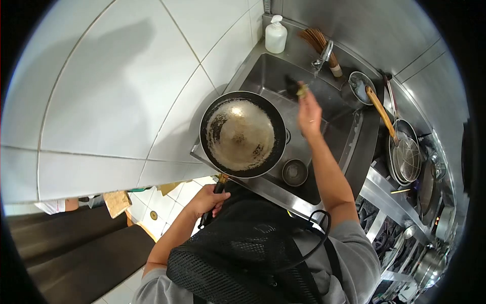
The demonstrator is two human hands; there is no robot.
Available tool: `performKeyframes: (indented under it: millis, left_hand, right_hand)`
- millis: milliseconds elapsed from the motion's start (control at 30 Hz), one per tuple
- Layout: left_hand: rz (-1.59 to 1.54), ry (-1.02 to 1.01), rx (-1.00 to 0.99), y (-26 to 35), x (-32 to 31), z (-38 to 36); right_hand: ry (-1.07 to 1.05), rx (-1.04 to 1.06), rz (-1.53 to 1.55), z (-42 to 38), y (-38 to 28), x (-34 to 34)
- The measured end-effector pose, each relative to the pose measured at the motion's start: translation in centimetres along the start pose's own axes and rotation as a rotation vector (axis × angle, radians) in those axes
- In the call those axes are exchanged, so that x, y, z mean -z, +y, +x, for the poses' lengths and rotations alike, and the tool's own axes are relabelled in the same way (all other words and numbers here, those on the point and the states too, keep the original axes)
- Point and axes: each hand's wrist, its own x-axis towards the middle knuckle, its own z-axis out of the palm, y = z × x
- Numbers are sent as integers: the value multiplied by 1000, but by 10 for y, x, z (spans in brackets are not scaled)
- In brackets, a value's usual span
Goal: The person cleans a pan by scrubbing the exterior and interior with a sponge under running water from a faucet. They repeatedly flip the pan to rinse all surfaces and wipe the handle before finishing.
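Observation:
My left hand [205, 200] is wrapped round the black handle of a frying pan [240, 134]. The pan is held over the left edge of the sink [324, 137], and its inside shows pale foam or residue with dark patches. Over the sink basin, my right hand [309, 115] pinches a small yellowish and dark item [298, 89], blurred, possibly a scrubbing pad. Water runs from the faucet [324, 54] just beyond it. A small round metal bowl [294, 173] sits in the basin near my body.
A white pump bottle [276, 35] and a bristle brush [318, 43] stand behind the sink. To the right are a pot [358, 86] with a wooden-handled utensil, wire strainers [406, 157] and a stove [385, 223]. Tiled wall [121, 81] borders the left.

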Motion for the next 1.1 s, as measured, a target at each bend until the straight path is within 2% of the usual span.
performKeyframes:
  millis: [67,167,200,267,300,367,400,467,500,567,667,733,800,833,900,933,1000,1067,1100]
  left_hand:
    - [-104,-44,17,-9,-1,-4]
    - [-156,-82,38,-18,-5,-5]
    - [-156,-95,38,-22,-4,-4]
    - [-149,-146,60,-31,2,0]
    - [-150,-159,55,-35,6,1]
    - [-111,-238,31,-40,17,1]
    - [-113,-249,43,-43,23,1]
    - [-27,-266,19,-40,32,3]
    - [-30,-281,35,-38,38,5]
    - [-46,-350,39,-38,49,9]
    - [-79,-419,63,-40,63,15]
    - [-163,-435,2,-46,72,14]
    - [-185,-494,-13,-54,77,14]
    - [-191,-484,-34,-53,76,10]
    - [-192,-481,-54,-50,77,7]
    - [-154,-489,-57,-48,78,6]
    - [-122,-495,-57,-48,75,5]
    - [-75,-440,-72,-49,71,4]
    - [-81,-433,-69,-49,68,4]
  right_hand:
    - [-250,228,-12,-24,-23,-22]
    - [-629,498,-104,-58,-17,-51]
    - [-629,495,-117,-69,-15,-54]
    - [-1203,526,-528,-87,-22,-56]
    - [-1204,524,-543,-89,-23,-55]
    - [-1435,313,-566,-96,-28,-50]
    - [-1441,297,-568,-95,-29,-50]
    - [-1293,97,-400,-91,-32,-55]
    - [-1291,72,-401,-100,-36,-57]
    - [-1165,19,-632,-109,-43,-63]
    - [-1059,2,-801,-145,-48,-76]
    - [-1075,-13,-872,-170,-54,-86]
    - [-1016,-187,-895,-184,-57,-92]
    - [-1015,-194,-893,-188,-66,-96]
    - [-1144,-293,-881,-186,-88,-105]
    - [-1144,-298,-882,-186,-87,-109]
    - [-1347,-239,-277,-192,-79,-111]
    - [-1346,-209,-259,-185,-57,-103]
    - [-1402,29,-455,-169,-41,-93]
